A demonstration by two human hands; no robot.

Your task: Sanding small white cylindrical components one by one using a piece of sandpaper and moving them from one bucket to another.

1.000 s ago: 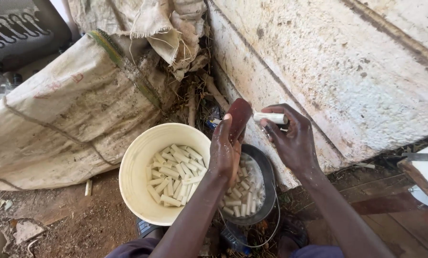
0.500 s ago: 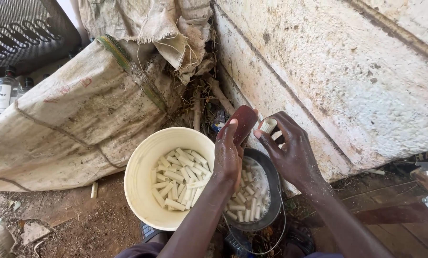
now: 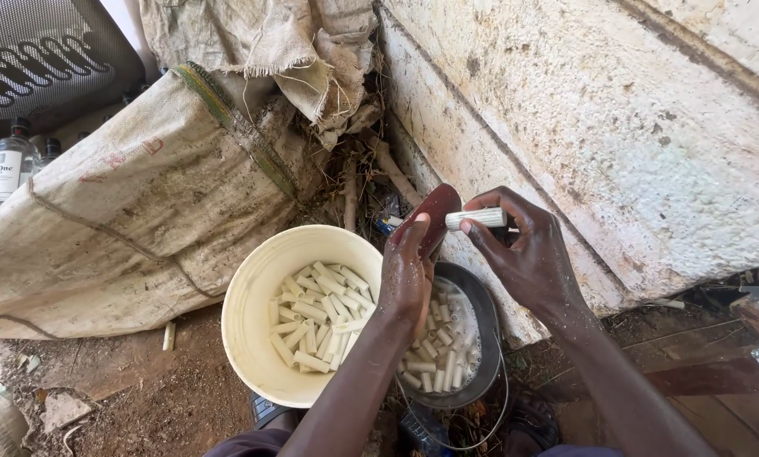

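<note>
My left hand (image 3: 406, 272) grips a flat dark red-brown tool (image 3: 434, 213), held upright over the containers. My right hand (image 3: 527, 254) pinches a short white ribbed cylinder (image 3: 476, 219) level, its end right beside the tool's top. Below my hands, a cream plastic bucket (image 3: 256, 296) holds several white cylinders (image 3: 316, 317). Beside it on the right, a dark metal pot (image 3: 485, 317) holds more white cylinders (image 3: 434, 360) in foamy water.
A large dirty woven sack (image 3: 134, 211) lies to the left on bare earth. A rough whitewashed wall (image 3: 616, 144) rises on the right. Clear bottles (image 3: 7, 169) stand at far left, sticks and debris (image 3: 354, 190) fill the corner, and wooden planks (image 3: 709, 372) lie at right.
Both hands have stayed over the pot; the right hand has turned the white cylinder more level beside the tool. The camera view has shifted slightly.
</note>
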